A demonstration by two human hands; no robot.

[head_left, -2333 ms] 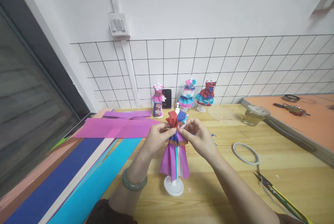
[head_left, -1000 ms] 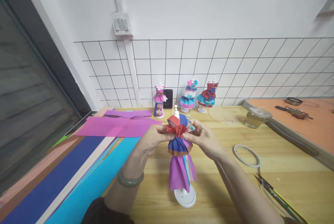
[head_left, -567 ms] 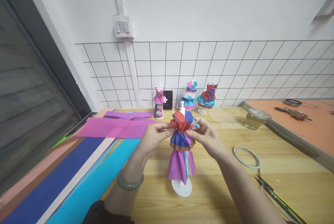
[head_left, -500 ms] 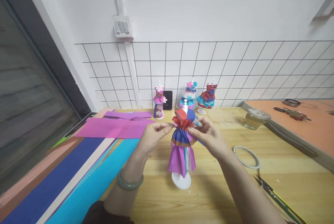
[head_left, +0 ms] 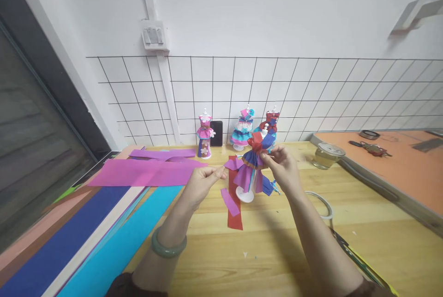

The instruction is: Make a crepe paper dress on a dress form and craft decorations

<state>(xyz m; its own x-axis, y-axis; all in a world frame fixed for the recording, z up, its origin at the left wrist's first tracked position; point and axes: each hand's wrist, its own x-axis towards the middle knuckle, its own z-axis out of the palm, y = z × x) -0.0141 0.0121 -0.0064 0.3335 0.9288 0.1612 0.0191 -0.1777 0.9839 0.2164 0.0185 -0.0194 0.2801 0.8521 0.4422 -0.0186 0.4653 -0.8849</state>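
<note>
The dressed mannequin (head_left: 254, 160) is clamped at its bodice between the right hand's (head_left: 284, 167) thumb and fingers, tilted above the wooden table (head_left: 277, 251), right of the red strip (head_left: 235, 204); the left hand's (head_left: 204, 186) fingertips are pressed together well apart from it, and no lettering can be read anywhere

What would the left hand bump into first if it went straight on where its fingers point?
Probably the ruffled dress on the little white stand, which the right hand holds. Depth is unclear, so the left hand might pass in front of it.
</note>
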